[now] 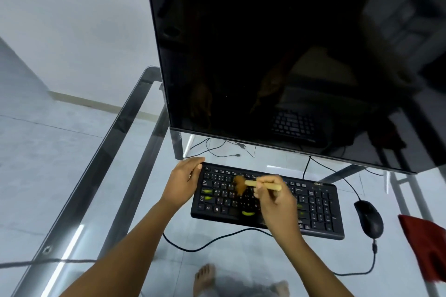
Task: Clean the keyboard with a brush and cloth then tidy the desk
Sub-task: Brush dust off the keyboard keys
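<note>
A black keyboard (316, 205) lies on the glass desk (135, 157) in front of the monitor. My right hand (275, 202) holds a wooden-handled brush (251, 184) over the middle of the keys; its brown bristles are blurred and point left. Gripping the keyboard's far left corner is my left hand (184, 179), thumb on the top edge. A red cloth (427, 246) lies at the desk's right edge, apart from both hands.
A large dark monitor (277, 55) stands just behind the keyboard. A black mouse (368, 218) sits right of the keyboard, with its cable looping toward me. The keyboard cable runs along the near side. My bare foot shows through the glass.
</note>
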